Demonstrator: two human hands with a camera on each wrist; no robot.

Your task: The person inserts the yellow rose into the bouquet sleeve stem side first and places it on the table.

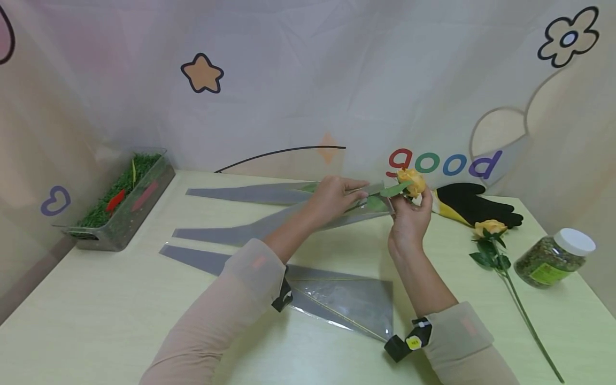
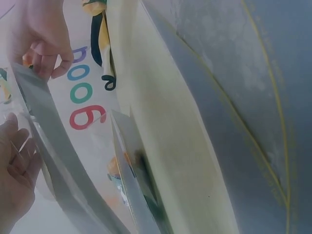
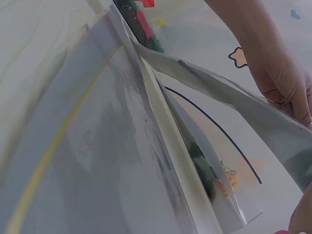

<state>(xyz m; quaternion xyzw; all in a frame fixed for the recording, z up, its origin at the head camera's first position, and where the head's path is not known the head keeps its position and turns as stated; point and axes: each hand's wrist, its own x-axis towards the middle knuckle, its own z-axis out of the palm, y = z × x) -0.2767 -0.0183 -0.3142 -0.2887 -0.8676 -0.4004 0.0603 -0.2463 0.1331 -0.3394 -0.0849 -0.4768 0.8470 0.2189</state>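
A yellow rose (image 1: 411,183) with a green leaf lies partly in a long grey and clear flower sleeve (image 1: 250,229), its bloom at the wide end. Above the table, my left hand (image 1: 332,199) pinches that sleeve near its opening. My right hand (image 1: 410,220) holds the rose just under the bloom, beside the sleeve's edge. In the left wrist view, the left hand (image 2: 17,175) is low and the right hand (image 2: 43,36) is above it, with the sleeve (image 2: 63,146) running between them. The right wrist view shows the left hand (image 3: 285,80) at the sleeve's upper side.
Nearest me lies a flat sleeve with gold lines (image 1: 346,305); behind is another sleeve (image 1: 240,192) with a rose inside. A box of artificial grass (image 1: 115,198) stands left. At right are a black and yellow glove (image 1: 476,203), a second rose (image 1: 491,229) and a white-lidded jar (image 1: 553,259).
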